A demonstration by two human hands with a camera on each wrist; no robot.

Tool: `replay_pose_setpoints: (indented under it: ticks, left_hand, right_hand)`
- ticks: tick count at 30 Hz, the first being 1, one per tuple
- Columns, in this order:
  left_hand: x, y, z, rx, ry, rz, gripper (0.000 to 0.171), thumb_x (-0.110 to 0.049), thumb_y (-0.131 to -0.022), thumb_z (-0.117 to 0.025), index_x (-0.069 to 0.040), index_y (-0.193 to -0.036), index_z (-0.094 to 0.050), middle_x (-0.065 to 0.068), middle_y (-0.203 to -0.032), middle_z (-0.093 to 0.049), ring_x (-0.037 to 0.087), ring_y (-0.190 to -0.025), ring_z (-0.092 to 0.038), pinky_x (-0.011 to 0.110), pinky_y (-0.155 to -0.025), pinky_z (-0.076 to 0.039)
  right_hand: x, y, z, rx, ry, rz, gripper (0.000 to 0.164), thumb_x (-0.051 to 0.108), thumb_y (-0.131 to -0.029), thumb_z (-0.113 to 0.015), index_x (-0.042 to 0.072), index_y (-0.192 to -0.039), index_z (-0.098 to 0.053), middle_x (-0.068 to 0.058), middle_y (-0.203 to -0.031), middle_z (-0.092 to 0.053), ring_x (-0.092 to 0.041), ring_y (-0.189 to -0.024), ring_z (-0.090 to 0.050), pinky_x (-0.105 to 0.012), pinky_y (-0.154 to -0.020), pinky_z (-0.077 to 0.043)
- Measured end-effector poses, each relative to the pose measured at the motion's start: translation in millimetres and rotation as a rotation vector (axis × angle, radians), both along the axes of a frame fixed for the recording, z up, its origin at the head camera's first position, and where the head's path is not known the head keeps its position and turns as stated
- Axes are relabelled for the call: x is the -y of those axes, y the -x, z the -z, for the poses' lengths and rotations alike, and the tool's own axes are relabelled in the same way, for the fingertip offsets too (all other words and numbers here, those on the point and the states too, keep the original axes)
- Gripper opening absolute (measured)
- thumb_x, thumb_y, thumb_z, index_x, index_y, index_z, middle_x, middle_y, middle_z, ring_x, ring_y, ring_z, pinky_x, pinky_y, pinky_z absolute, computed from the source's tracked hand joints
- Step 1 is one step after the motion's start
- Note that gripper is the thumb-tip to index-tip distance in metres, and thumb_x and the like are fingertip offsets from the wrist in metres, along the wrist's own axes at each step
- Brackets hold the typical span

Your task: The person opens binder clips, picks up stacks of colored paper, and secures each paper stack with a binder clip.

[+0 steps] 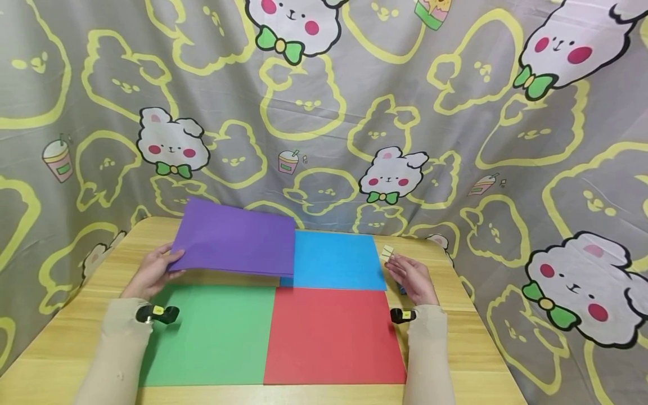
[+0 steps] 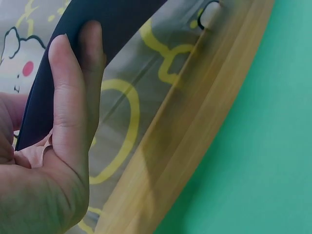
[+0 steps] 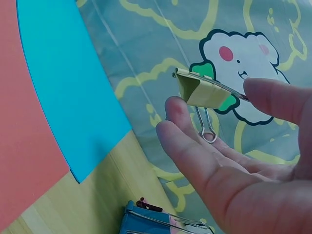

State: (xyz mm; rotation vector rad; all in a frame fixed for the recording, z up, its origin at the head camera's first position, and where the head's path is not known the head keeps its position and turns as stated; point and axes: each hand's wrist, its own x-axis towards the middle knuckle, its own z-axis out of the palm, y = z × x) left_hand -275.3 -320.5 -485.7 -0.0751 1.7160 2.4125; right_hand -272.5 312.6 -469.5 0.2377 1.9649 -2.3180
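A purple sheet is lifted off the table at a tilt. My left hand pinches it at its lower left corner; in the left wrist view the sheet looks dark, with fingers on one side and the thumb mostly hidden. My right hand holds a pale yellow binder clip by its wire handles, between thumb and fingers. The clip is apart from any sheet. Below that hand, a blue binder clip lies on the table, with pink and white pieces partly seen beside it.
A green sheet, a red sheet and a blue sheet lie flat, edge to edge, on the wooden table. A patterned curtain hangs behind the table and along its sides.
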Motion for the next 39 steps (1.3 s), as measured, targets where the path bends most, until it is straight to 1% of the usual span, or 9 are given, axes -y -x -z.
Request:
replay_pose_setpoints:
  ticks: [3, 6, 13, 18, 22, 26, 31, 34, 39]
  left_hand:
    - [-5, -2.1, 0.7, -0.024, -0.013, 0.001, 0.019, -0.010, -0.107, -0.054, -0.023, -0.122, -0.049, -0.005, -0.089, -0.075, 0.008, -0.074, -0.073, 0.020, -0.064, -0.061]
    - [-10, -4.0, 0.2, -0.032, -0.022, -0.003, 0.020, -0.010, -0.108, -0.053, -0.021, -0.123, -0.047, -0.004, -0.089, -0.075, 0.008, -0.073, -0.073, 0.020, -0.063, -0.061]
    - [-18, -7.3, 1.2, 0.005, -0.038, -0.012, 0.024, -0.011, -0.107, -0.055, -0.022, -0.125, -0.046, -0.004, -0.089, -0.075, 0.009, -0.072, -0.072, 0.021, -0.063, -0.061]
    - [-23, -8.7, 2.9, -0.006, -0.040, 0.001, 0.025, -0.011, -0.108, -0.053, -0.022, -0.128, -0.044, -0.005, -0.092, -0.075, 0.009, -0.073, -0.072, 0.021, -0.064, -0.061]
    - [-27, -8.6, 3.1, -0.019, -0.048, -0.003, 0.025, -0.011, -0.108, -0.053, -0.021, -0.129, -0.044, -0.004, -0.091, -0.075, 0.009, -0.074, -0.073, 0.020, -0.064, -0.061]
    - [-30, -8.5, 3.4, -0.011, -0.053, -0.006, 0.025, -0.011, -0.107, -0.055, -0.021, -0.129, -0.045, -0.004, -0.090, -0.075, 0.009, -0.073, -0.073, 0.021, -0.063, -0.061]
    - [-32, -9.3, 2.5, -0.002, -0.051, -0.001, 0.025, -0.012, -0.108, -0.054, -0.021, -0.129, -0.044, -0.004, -0.090, -0.075, 0.009, -0.073, -0.073, 0.021, -0.062, -0.060]
    - [-34, -9.9, 1.7, -0.005, -0.044, -0.003, 0.025, -0.012, -0.108, -0.054, -0.021, -0.129, -0.044, -0.004, -0.089, -0.075, 0.008, -0.072, -0.072, 0.020, -0.061, -0.060]
    - [-39, -10.3, -0.3, -0.020, -0.023, 0.004, 0.026, -0.013, -0.107, -0.055, -0.021, -0.129, -0.044, -0.006, -0.089, -0.075, 0.007, -0.073, -0.072, 0.019, -0.062, -0.059]
  right_hand:
    - [1, -0.7, 0.4, -0.005, -0.007, 0.005, 0.055, 0.023, -0.108, -0.055, -0.009, -0.149, -0.036, 0.004, -0.109, -0.069, -0.008, -0.107, -0.071, -0.031, -0.113, -0.051]
    - [2, -1.0, 1.5, -0.007, -0.015, 0.010, 0.055, 0.023, -0.109, -0.054, -0.009, -0.149, -0.036, 0.004, -0.109, -0.069, -0.007, -0.106, -0.071, -0.032, -0.114, -0.050]
    - [3, 0.8, 3.7, 0.000, 0.017, 0.019, 0.054, 0.021, -0.109, -0.053, -0.011, -0.149, -0.037, 0.000, -0.111, -0.072, -0.012, -0.108, -0.072, -0.035, -0.113, -0.050]
    - [5, 1.2, 2.9, 0.003, 0.024, 0.019, 0.054, 0.020, -0.109, -0.054, -0.012, -0.149, -0.037, -0.003, -0.112, -0.073, -0.014, -0.108, -0.073, -0.036, -0.113, -0.050]
    - [6, 1.2, 2.3, -0.002, 0.034, 0.022, 0.049, 0.018, -0.108, -0.055, -0.012, -0.144, -0.042, -0.002, -0.107, -0.074, -0.014, -0.105, -0.074, -0.037, -0.111, -0.052]
    - [7, 0.9, 2.3, -0.001, 0.046, 0.015, 0.042, 0.015, -0.107, -0.056, -0.011, -0.139, -0.048, -0.002, -0.104, -0.075, -0.015, -0.104, -0.075, -0.038, -0.109, -0.053]
    - [8, 0.8, 2.7, -0.002, 0.038, 0.014, 0.035, 0.017, -0.108, -0.056, -0.007, -0.132, -0.053, -0.003, -0.103, -0.077, -0.017, -0.102, -0.076, -0.037, -0.106, -0.056]
    - [8, 1.0, 3.0, 0.002, 0.031, 0.019, 0.036, 0.020, -0.107, -0.058, -0.006, -0.131, -0.055, -0.005, -0.104, -0.078, -0.018, -0.102, -0.077, -0.039, -0.105, -0.056]
    - [7, 1.6, 3.1, 0.027, -0.011, 0.023, 0.046, 0.026, -0.107, -0.060, -0.008, -0.137, -0.052, -0.005, -0.107, -0.079, -0.018, -0.104, -0.077, -0.040, -0.105, -0.055]
